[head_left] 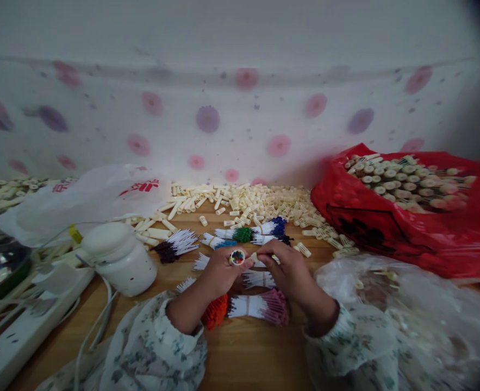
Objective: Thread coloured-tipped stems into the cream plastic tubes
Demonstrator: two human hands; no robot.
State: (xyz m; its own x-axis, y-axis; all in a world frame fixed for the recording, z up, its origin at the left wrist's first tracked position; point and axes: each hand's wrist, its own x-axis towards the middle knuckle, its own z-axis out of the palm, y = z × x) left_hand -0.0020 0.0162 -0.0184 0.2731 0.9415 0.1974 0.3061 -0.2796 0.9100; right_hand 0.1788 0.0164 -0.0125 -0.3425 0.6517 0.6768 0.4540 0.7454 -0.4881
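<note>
My left hand (225,270) is closed around a multicolour pen barrel (237,257), whose round white end shows several coloured tips. Close against its thumb, my right hand (284,267) pinches a small whitish piece (254,257); its exact kind is too small to tell. Under and around both hands lie banded bundles of pen refills with white stems: green (243,234), dark blue (279,224), dark purple (166,252), orange (215,311) and mauve (275,307). The forearms hide part of the orange bundle.
Cream plastic pen parts (256,202) are heaped along the wall. A red bag (333,217) of assembled pieces stands right, above a clear plastic bag (419,304). At left are a white jar (125,266), a power strip (23,336) with cables, and a white bag (88,195).
</note>
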